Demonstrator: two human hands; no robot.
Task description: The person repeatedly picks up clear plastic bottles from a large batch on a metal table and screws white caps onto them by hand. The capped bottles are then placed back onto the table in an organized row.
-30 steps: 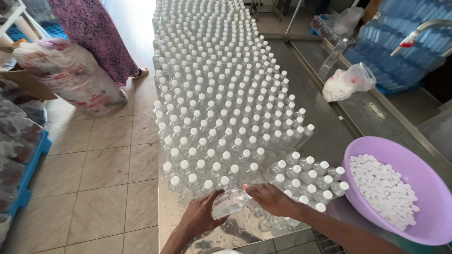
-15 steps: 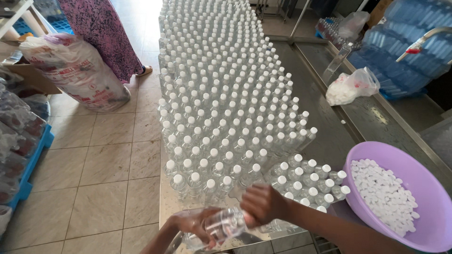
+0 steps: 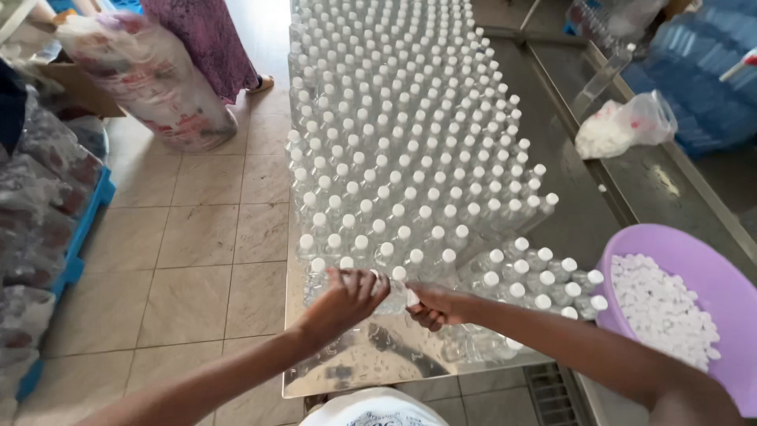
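While most of the steel table is covered by a dense block of small clear bottles standing upright with white caps on, its near end is bare and reflective, and that is where both hands are working. The packed rows read as finished stock, pushed close together so that each bottle props its neighbour and none tips.

To the right, touching the table's edge, a lilac basin holds loose white caps; it sits within easy reach of the right arm, which fits a supply kept close for repeated picking. Farther back on the right-hand bench lies a clear plastic bag with more white pieces in it (contents too small to confirm).

On the tiled floor at left stands a large stuffed sack, with a person in a patterned garment just behind it.

The left hand is wrapped round the body of a single clear bottle, tilted towards the right, held just above the bare steel beside the front row. The right hand is pinched narrowly at its neck end, fingers curled over the cap. I judge that one hand steadies while the other works the closure.
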